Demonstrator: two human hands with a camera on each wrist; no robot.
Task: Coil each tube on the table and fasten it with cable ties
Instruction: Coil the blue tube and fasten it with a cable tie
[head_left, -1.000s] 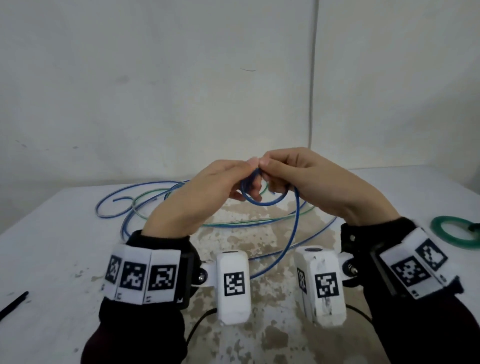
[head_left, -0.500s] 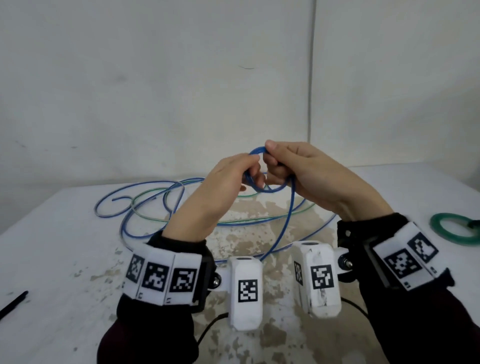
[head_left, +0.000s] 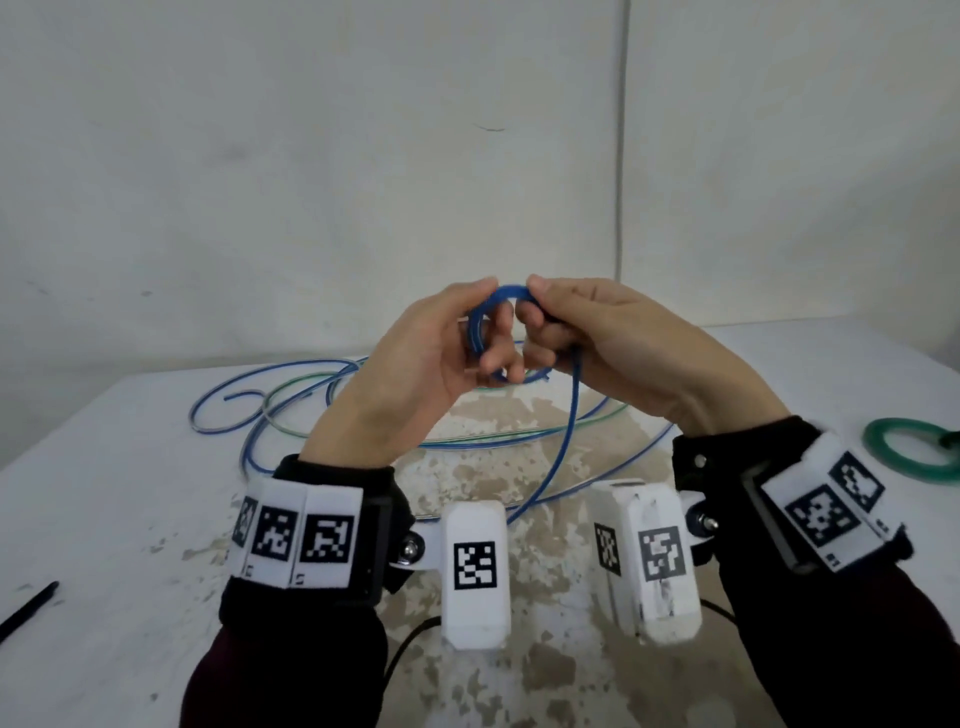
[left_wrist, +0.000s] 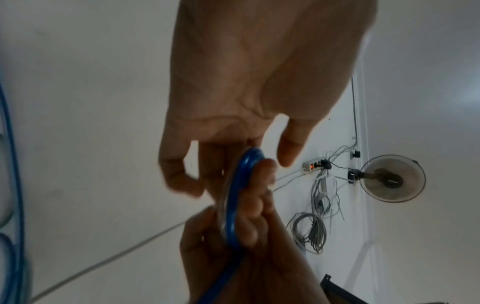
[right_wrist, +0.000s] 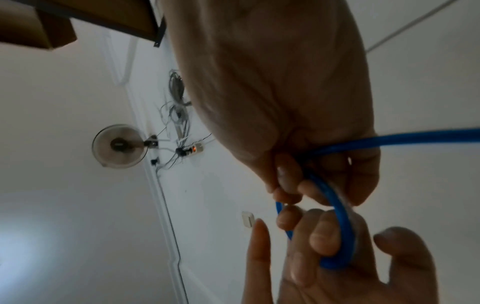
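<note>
Both hands are raised above the table (head_left: 130, 493) with a small coil of blue tube (head_left: 477, 325) between them. My left hand (head_left: 491, 325) has its middle fingers hooked through the coil, thumb at the top. My right hand (head_left: 535, 306) pinches the coil's top. From the right palm the tube's loose length (head_left: 570, 415) hangs to the table and joins the blue loops (head_left: 249, 457) there. A thin green tube (head_left: 283, 397) lies tangled among them. The left wrist view shows the coil (left_wrist: 233, 195) edge-on between both hands' fingers. The right wrist view shows the coil (right_wrist: 342, 226) around the left fingers.
A coiled green tube (head_left: 904, 452) lies at the table's right edge. A black cable tie (head_left: 28, 605) lies near the left front edge. A white wall stands just behind the table. The tabletop's middle is stained brown.
Both hands have risen with the coil. It has turned from hanging low between the fingers to standing upright, and the loose length now hangs straight down from the right hand.
</note>
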